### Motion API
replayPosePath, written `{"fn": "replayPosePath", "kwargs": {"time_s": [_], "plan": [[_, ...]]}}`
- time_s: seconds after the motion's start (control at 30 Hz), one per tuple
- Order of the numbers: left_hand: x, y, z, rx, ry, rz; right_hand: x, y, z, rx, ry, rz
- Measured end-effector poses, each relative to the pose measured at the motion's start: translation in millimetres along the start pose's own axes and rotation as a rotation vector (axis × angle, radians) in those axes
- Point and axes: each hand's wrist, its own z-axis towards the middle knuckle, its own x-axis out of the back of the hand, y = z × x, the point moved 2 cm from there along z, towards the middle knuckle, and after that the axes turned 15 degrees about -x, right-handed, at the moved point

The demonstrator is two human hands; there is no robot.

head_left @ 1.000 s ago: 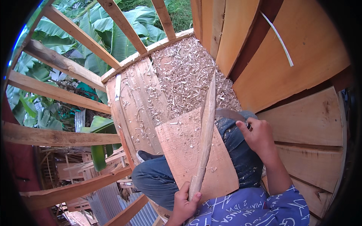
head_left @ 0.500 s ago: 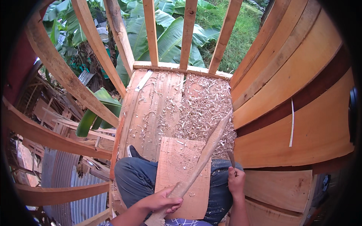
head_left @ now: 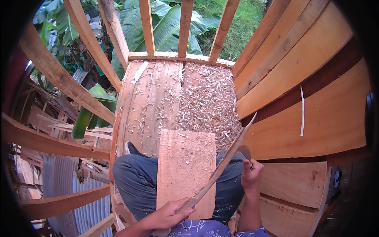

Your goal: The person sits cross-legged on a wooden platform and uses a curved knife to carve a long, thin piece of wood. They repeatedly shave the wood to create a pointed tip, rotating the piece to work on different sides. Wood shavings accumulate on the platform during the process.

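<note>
My left hand [head_left: 174, 214] is closed around the lower end of a long, roughly hewn wooden stick [head_left: 220, 169]. The stick slants up to the right and tapers to a point beyond my right knee. Beneath it, a flat wooden board [head_left: 177, 173] with bits of shaving on it lies across my lap. My right hand [head_left: 252, 175] is closed near my right knee, its thumb pointing up. In it is a knife, whose broad, dull blade [head_left: 245, 151] shows just past the fingers, close to the stick; its handle is hidden by the hand.
Curled wood shavings [head_left: 209, 98] cover much of the plank floor [head_left: 132, 106]. Slatted wooden railings [head_left: 184, 27] stand ahead and on the left. Large wooden panels [head_left: 304, 114] form the right side, with a pale strip [head_left: 303, 112] hanging there. Corrugated metal sheets [head_left: 90, 209] lie outside, lower left.
The stick has turned, showing a narrower, darker side, and its tip has swung right. My right hand has tilted, so the blade shows broader. The whole view has shifted slightly.
</note>
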Motion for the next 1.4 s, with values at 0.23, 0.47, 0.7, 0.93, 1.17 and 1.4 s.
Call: {"fn": "replayPosePath", "kwargs": {"time_s": [0.23, 0.47, 0.7, 0.93, 1.17, 1.4], "plan": [[4, -9, 4, 0.046, -0.031, -0.002, -11, -9, -21, 0.13, -0.113, -0.112], [0, -6, 6, 0.043, -0.084, 0.025, 0, -9, -51, 0.315, -0.174, -0.2], [-5, -11, 4, 0.104, -0.081, 0.036, 8, 2, -54, 0.304, -0.22, -0.269], [-12, -7, 3, 0.045, -0.098, 0.046, 15, 11, -34, 0.114, -0.138, -0.113], [-10, -15, 1, 0.087, -0.071, 0.024, 14, 15, -29, 0.107, -0.122, -0.057], [-10, -10, 2, 0.068, -0.083, 0.065, 18, 41, -9, -0.171, -0.085, 0.124]]}}
